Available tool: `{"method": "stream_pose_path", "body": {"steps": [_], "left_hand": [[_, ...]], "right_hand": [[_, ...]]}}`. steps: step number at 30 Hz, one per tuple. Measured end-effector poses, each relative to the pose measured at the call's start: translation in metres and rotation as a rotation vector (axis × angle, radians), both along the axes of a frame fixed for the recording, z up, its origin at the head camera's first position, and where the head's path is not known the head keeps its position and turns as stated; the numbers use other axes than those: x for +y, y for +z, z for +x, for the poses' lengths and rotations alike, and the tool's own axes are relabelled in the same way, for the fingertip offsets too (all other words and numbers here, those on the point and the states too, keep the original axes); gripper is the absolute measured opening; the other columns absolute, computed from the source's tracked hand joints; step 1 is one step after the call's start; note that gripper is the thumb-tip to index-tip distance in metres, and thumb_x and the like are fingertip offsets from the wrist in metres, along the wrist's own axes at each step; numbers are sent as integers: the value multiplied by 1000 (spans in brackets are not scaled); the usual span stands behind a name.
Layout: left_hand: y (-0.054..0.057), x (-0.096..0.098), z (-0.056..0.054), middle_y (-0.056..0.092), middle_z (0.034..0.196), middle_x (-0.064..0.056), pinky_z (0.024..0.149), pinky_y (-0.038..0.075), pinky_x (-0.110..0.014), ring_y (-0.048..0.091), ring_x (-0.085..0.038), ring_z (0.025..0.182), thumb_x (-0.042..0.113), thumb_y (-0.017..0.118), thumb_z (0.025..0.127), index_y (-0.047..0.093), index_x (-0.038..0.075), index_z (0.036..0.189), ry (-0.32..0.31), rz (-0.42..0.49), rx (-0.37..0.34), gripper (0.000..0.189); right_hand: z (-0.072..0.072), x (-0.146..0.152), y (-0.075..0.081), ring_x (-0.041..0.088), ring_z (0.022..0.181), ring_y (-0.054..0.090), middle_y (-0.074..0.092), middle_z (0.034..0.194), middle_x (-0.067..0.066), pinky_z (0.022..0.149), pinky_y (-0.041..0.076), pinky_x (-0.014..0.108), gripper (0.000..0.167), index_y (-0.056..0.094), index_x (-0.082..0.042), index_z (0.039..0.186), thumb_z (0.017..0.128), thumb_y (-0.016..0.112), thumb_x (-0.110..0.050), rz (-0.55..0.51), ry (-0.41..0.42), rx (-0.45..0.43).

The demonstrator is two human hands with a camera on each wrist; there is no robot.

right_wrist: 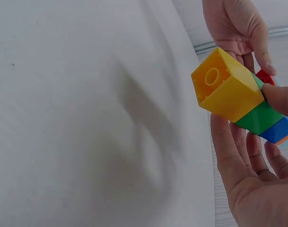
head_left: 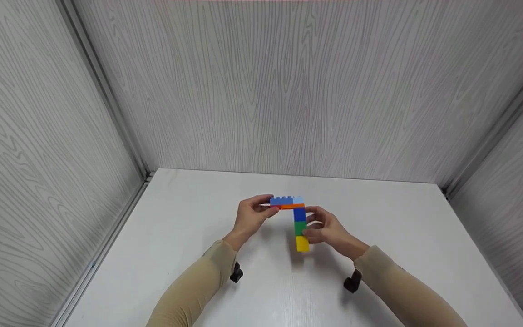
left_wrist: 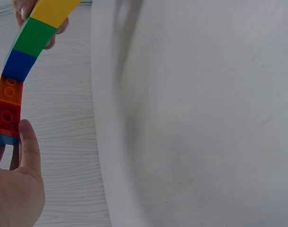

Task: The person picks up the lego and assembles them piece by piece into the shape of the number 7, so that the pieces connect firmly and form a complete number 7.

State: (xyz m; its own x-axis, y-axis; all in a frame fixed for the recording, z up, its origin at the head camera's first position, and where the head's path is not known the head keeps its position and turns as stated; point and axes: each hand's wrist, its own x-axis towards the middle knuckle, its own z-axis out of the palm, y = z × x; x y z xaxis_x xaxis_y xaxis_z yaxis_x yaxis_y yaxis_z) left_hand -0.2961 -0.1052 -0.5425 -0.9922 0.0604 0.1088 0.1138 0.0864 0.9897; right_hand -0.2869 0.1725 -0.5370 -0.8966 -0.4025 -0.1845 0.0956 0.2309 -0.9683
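Observation:
Both hands hold one toy-brick build raised over the table, shaped like an upside-down L. Its upright part stacks a dark blue brick (head_left: 299, 214), a green brick (head_left: 300, 228) and, lowest, a yellow brick (head_left: 303, 244) with a hollow underside. Across the top runs an arm with an orange brick (left_wrist: 10, 91) and a red brick (left_wrist: 7, 115) below, a blue brick (head_left: 282, 200) and a light blue brick (head_left: 298, 200) above. My left hand (head_left: 250, 218) pinches the arm's free end. Around the upright part curl the fingers and thumb of my right hand (head_left: 329, 230), near the green brick.
The white table (head_left: 175, 227) lies below, with shadows of the hands and build on it. Grey wood-grain panels stand at the back (head_left: 261, 91), left (head_left: 39, 136) and right (head_left: 506, 181). A small black device (head_left: 236, 272) hangs at each wrist.

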Motion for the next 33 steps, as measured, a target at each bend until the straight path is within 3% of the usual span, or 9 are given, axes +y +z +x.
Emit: {"method": "stream_pose_path", "body": {"steps": [7,16,25,29,33], "left_hand": [[-13,5,-9,78,142,-13,102,68,-35,82,-24,115,20,87,100,77,13,144,32,-80,-26,45],[-20,9,-22,79,140,-10,99,69,-35,81,-22,111,26,86,101,78,14,142,56,-217,-78,44],[-31,12,-30,81,136,-7,96,68,-33,75,-19,106,23,86,101,81,14,138,68,-331,-135,39],[-35,15,-33,82,135,-7,97,67,-35,74,-18,104,22,87,101,82,13,135,72,-387,-122,36],[-36,17,-34,82,135,-9,100,66,-39,75,-19,104,18,88,99,83,10,133,62,-400,-114,34]], "right_hand": [[-2,1,-2,24,113,70,62,136,13,101,69,43,78,48,-10,166,96,81,-13,-6,-55,-108],[-7,-3,-7,25,114,70,63,131,11,110,65,50,77,49,-9,166,97,81,-16,-2,-114,-247],[-6,-7,-13,29,118,72,66,142,17,114,63,51,76,50,-9,166,96,80,-17,53,-129,-281],[-7,-6,-16,28,119,74,67,149,19,113,63,50,78,49,-8,166,96,81,-16,79,-129,-291],[-7,-7,-17,25,115,75,70,147,20,111,64,46,76,51,-3,165,95,79,-14,109,-129,-271]]}}
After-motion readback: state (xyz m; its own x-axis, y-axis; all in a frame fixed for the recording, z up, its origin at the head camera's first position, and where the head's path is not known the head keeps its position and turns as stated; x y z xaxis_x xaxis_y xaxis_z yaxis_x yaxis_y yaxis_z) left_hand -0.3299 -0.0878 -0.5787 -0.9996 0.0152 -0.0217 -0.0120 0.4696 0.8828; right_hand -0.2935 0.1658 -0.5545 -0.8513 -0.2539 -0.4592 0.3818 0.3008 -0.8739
